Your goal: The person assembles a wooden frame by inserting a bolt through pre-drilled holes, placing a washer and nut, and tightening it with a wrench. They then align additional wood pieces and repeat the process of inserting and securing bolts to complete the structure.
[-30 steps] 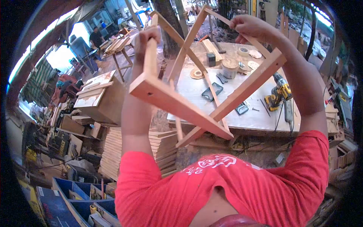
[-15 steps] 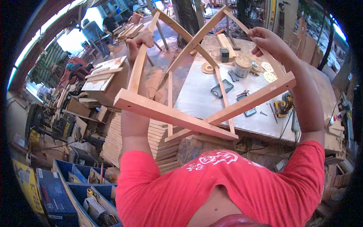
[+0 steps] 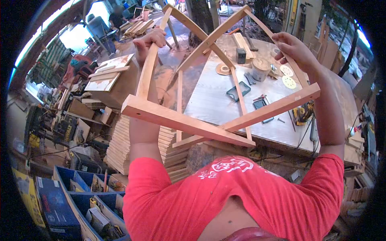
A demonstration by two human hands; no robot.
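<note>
Head view: wooden frame (image 3: 181,121), cluttered worktable (image 3: 209,106) (pale-topped), tree trunk (image 3: 201,16) beyond.

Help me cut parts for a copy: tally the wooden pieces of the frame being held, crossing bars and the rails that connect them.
Crossing bars, in two X-shaped pairs: 4
Connecting rails: 4
Total: 8

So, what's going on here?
A person in a red shirt holds up a crossed-leg wooden frame, the left hand on one side rail and the right hand on the opposite one. Beyond it is a worktable, with a tub and a yellow-and-black power tool on top.
</note>
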